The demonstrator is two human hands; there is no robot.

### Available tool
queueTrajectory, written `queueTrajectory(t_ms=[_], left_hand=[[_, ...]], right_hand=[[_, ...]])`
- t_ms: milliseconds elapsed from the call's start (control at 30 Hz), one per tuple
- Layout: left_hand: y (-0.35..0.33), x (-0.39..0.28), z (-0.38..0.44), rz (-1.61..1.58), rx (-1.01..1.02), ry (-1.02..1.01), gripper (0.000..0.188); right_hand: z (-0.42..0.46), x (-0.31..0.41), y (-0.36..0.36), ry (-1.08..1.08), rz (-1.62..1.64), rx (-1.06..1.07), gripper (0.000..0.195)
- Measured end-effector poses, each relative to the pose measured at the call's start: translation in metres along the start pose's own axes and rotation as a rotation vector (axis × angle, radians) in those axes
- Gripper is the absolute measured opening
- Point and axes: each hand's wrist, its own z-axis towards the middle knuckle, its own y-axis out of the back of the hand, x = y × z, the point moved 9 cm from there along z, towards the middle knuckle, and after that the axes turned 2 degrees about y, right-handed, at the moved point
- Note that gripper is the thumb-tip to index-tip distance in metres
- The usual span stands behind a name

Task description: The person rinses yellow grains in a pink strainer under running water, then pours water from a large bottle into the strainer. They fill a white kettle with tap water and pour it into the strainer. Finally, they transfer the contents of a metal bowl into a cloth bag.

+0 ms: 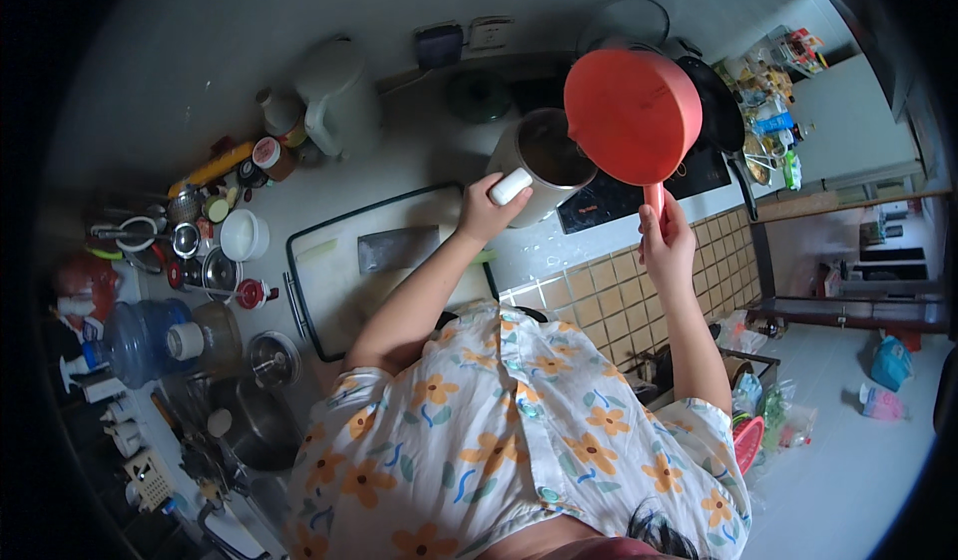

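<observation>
My left hand (488,207) grips the white side handle (511,186) of a deep, light-coloured pot (530,207). Its dark inside shows brownish contents that I cannot make out clearly. In my right hand (668,243) is the handle of a red plastic water ladle (632,114), raised beside the pot's rim and over the cooktop. The ladle's bowl faces me and no contents can be told in it. Left of the pot lies a cutting board (329,320) with a dark rim. A broad rectangular blade (397,249), probably a cleaver's, rests on it beside pale green vegetable pieces (316,251).
A black wok (715,107) stands beyond the ladle, near the black cooktop (606,204). Behind the board is a large pale pitcher (340,99). Jars, a white bowl (244,235) and a blue water bottle (150,343) crowd the left, near a metal sink (258,425).
</observation>
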Motion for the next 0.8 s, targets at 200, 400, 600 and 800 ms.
queueTrajectory(t_ms=[200, 400, 600, 800], left_hand=[[0.001, 0.007, -0.001, 0.018, -0.033, 0.013, 0.031], [0.0, 0.015, -0.001, 0.056, -0.053, 0.008, 0.026], [0.002, 0.012, -0.001, 0.049, -0.042, -0.021, 0.027], [0.003, 0.006, 0.0, -0.01, -0.018, 0.01, 0.03]], right_hand=[[-0.02, 0.046, -0.01, 0.517, -0.521, -0.134, 0.045], [-0.028, 0.061, -0.022, 0.703, -0.681, -0.14, 0.05], [-0.028, 0.062, -0.021, 0.732, -0.647, -0.135, 0.05], [-0.014, 0.045, -0.013, 0.497, -0.458, -0.1, 0.043]])
